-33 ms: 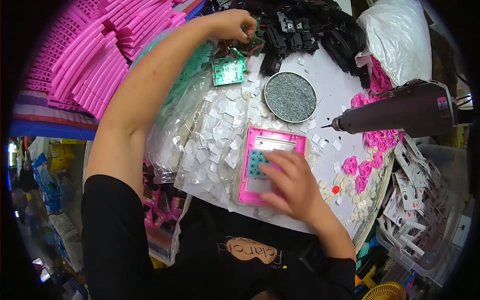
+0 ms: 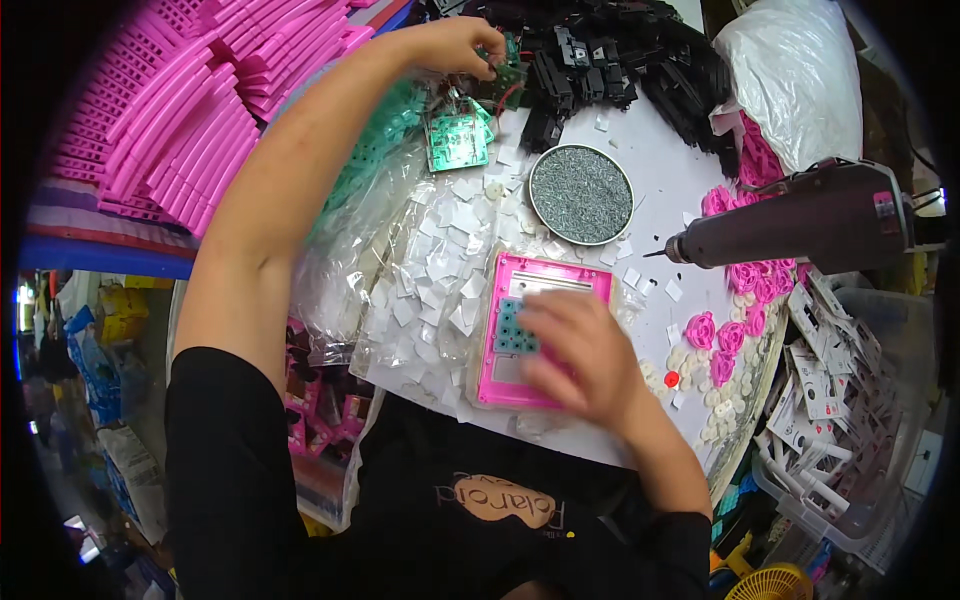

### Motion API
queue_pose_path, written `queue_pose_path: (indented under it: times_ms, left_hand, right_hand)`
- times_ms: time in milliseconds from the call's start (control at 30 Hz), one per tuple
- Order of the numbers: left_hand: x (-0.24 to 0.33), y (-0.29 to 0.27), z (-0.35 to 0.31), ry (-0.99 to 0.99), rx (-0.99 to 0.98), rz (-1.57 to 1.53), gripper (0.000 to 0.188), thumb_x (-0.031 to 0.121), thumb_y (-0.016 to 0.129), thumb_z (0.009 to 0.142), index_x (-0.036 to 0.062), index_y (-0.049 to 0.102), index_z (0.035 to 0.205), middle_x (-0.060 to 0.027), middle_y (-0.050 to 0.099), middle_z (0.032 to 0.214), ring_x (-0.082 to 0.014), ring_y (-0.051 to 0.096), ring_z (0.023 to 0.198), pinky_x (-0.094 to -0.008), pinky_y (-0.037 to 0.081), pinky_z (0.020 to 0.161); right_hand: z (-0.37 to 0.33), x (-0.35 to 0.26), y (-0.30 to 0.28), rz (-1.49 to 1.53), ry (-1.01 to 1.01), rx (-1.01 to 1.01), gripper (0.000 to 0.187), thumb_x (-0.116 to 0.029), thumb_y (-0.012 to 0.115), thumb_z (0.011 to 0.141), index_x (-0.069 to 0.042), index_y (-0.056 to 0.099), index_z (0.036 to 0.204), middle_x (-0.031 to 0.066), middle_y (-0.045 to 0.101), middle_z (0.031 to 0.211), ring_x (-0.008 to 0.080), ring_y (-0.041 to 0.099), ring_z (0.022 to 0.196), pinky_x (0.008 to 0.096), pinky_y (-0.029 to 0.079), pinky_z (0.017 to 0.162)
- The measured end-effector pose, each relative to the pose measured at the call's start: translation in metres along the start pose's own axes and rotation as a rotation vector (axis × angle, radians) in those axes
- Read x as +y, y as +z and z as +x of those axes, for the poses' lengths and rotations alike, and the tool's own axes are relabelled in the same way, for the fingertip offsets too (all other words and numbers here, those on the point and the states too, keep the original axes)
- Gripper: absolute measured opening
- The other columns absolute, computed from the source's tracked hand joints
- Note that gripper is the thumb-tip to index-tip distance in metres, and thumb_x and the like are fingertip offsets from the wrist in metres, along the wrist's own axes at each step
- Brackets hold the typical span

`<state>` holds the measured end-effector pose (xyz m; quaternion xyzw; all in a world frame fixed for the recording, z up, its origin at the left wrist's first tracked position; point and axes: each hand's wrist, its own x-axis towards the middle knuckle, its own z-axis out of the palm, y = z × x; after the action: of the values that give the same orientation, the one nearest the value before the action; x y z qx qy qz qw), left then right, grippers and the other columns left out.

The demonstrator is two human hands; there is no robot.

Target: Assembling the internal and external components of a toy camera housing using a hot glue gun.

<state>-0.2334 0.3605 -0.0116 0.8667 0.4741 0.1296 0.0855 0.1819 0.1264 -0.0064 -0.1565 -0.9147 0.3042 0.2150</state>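
Circuit boards (image 2: 458, 145), green and wired, are being touched or nearly touched at the far side of the white table (image 2: 665, 150) by the curled left hand (image 2: 465, 45); whether one is being gripped cannot be told. Nearer the body, a pink case (image 2: 550, 267) is being partly covered by the right hand (image 2: 590, 360), whose blurred fingers are being held apart and slack over a teal keypad (image 2: 511, 332). Beyond the case, grey metal bits (image 2: 580, 193) are being contained by a round dish (image 2: 585, 243); rightward, a dark power screwdriver (image 2: 790, 220) is being pointed left.
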Motion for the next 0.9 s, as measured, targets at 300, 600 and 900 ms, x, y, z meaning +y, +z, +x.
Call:
queue_pose_path:
  times_ms: [300, 600, 900]
  left_hand:
    - [0.037, -0.035, -0.024, -0.413, -0.008, -0.701, 0.024, 0.017, 0.074, 0.091, 0.0100, 0.069, 0.114, 0.0046, 0.065, 0.098, -0.0055, 0.056, 0.086, -0.0229, 0.046, 0.073]
    - [0.091, -0.068, -0.092, -0.330, 0.682, -0.550, 0.033, 0.016, 0.072, 0.090, 0.0045, 0.070, 0.121, -0.0053, 0.073, 0.108, -0.0136, 0.068, 0.095, -0.0288, 0.054, 0.083]
    - [0.184, -0.029, -0.138, -0.421, 0.596, -0.720, 0.022, 0.014, 0.066, 0.099, 0.0015, 0.069, 0.117, -0.0010, 0.072, 0.098, -0.0058, 0.060, 0.081, -0.0234, 0.047, 0.070]
  right_hand:
    - [0.231, 0.138, -0.012, -0.077, 0.434, 0.452, 0.046, -0.021, 0.076, 0.083, -0.002, 0.068, 0.124, 0.0173, 0.074, 0.105, 0.0354, 0.071, 0.097, 0.0433, 0.057, 0.088]
    - [0.212, 0.149, -0.080, -0.290, 0.652, 0.272, 0.031, -0.029, 0.080, 0.075, -0.002, 0.078, 0.091, 0.0242, 0.075, 0.094, 0.0389, 0.073, 0.093, 0.0426, 0.058, 0.086]
    - [0.229, 0.129, -0.102, -0.377, 0.594, 0.449, 0.033, -0.033, 0.073, 0.079, -0.003, 0.077, 0.091, 0.0222, 0.075, 0.095, 0.0405, 0.073, 0.092, 0.0457, 0.058, 0.084]
